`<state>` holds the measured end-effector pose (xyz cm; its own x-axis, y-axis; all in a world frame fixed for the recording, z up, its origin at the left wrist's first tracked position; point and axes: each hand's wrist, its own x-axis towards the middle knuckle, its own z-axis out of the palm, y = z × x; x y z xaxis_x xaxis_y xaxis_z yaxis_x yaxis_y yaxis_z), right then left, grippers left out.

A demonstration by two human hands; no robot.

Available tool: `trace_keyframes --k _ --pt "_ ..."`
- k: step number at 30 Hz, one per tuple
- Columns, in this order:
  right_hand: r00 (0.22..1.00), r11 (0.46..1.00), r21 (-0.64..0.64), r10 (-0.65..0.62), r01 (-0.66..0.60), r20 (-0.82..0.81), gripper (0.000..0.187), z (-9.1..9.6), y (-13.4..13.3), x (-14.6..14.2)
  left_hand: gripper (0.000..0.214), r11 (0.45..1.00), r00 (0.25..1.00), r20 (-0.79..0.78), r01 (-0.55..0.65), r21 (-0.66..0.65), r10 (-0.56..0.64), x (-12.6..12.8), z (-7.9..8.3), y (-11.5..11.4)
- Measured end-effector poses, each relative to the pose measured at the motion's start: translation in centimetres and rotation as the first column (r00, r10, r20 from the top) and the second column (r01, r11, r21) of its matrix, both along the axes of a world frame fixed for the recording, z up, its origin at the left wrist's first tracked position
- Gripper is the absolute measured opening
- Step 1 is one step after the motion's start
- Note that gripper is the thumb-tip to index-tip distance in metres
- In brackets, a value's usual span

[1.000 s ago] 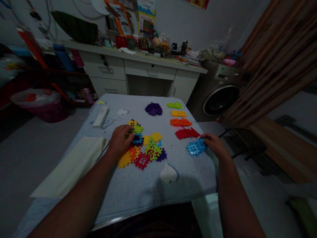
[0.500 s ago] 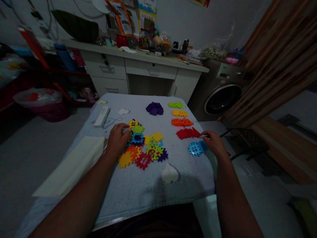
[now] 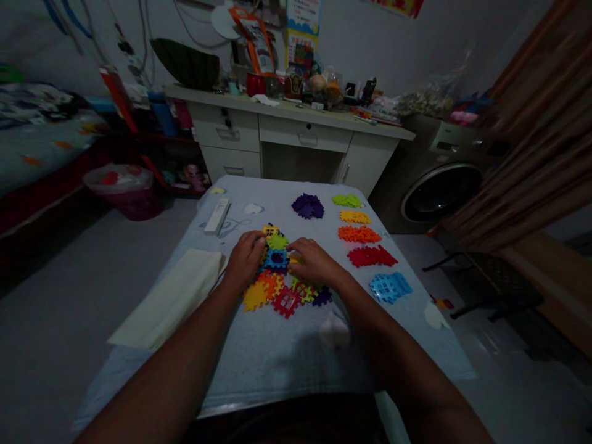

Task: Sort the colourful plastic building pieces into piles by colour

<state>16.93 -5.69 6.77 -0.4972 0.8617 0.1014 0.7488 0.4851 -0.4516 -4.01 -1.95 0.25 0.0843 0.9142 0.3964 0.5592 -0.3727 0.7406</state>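
Observation:
A mixed pile of notched plastic building blocks (image 3: 287,301) lies in the middle of the cloth-covered table, in yellow, orange, red, green, blue and purple. My left hand (image 3: 247,258) rests against the pile's left edge, thumb and index finger a little apart. From the other side, my right hand (image 3: 315,260) reaches over the pile with its fingers apart, by a blue window block (image 3: 276,259). Its palm hides some yellow and green blocks. Sorted by colour, purple blocks (image 3: 308,206) form a heap at the back, while red blocks (image 3: 371,256) and blue blocks (image 3: 390,287) lie to the right.
Green blocks (image 3: 346,200), yellow blocks (image 3: 355,216) and orange blocks (image 3: 359,234) line the table's right side. A folded pale cloth or bag (image 3: 169,299) and a white box (image 3: 217,216) lie on the left. Beyond stand a cabinet (image 3: 305,132) and a washing machine (image 3: 439,176).
My right hand has moved left from the red and blue blocks to the mixed pile. My left hand stays at the pile's left edge. The camera view has shifted left.

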Motion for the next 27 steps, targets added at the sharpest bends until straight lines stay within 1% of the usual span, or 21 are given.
trace_keyframes --k 2,5,9,16,19,22,25,27 --pt "0.999 1.0 0.017 0.022 -0.023 0.026 0.043 -0.8 0.6 -1.5 0.036 1.0 1.0 0.008 0.011 0.007 -0.011 0.0 0.0 0.0" --pt "0.999 0.999 0.025 0.029 -0.031 0.046 0.045 -1.9 1.1 -2.6 0.037 1.0 1.0 0.019 0.021 0.009 -0.021 0.0 0.0 0.0" --pt "1.0 0.999 0.033 0.014 -0.014 0.022 0.037 -2.3 1.1 -2.9 0.038 0.999 0.999 0.02 0.034 0.007 -0.034 0.1 0.2 -0.1" --pt "0.996 1.0 -0.013 -0.018 0.017 -0.084 0.016 -1.4 1.1 -1.9 0.037 0.999 0.998 -0.02 0.052 -0.003 -0.052 0.3 0.6 -0.4" --pt "0.994 0.999 -0.01 -0.042 0.042 -0.098 0.018 -1.0 1.2 -1.2 0.038 0.998 0.997 -0.047 0.065 -0.007 -0.066 0.3 0.6 -0.4" --pt "0.988 0.996 0.015 -0.087 0.089 -0.128 0.018 -0.5 1.4 0.2 0.038 0.997 0.995 -0.071 0.074 -0.017 -0.075 0.3 0.4 -0.3" --pt "0.971 0.988 0.034 -0.14 0.149 -0.192 0.02 0.3 1.3 2.8 0.039 0.997 0.994 -0.079 0.077 -0.024 -0.079 0.2 0.3 -0.3" --pt "0.951 0.98 0.004 -0.19 0.197 -0.244 0.018 1.0 0.9 5.2 0.04 0.996 0.993 -0.083 0.081 -0.032 -0.083 0.3 0.3 -0.3"
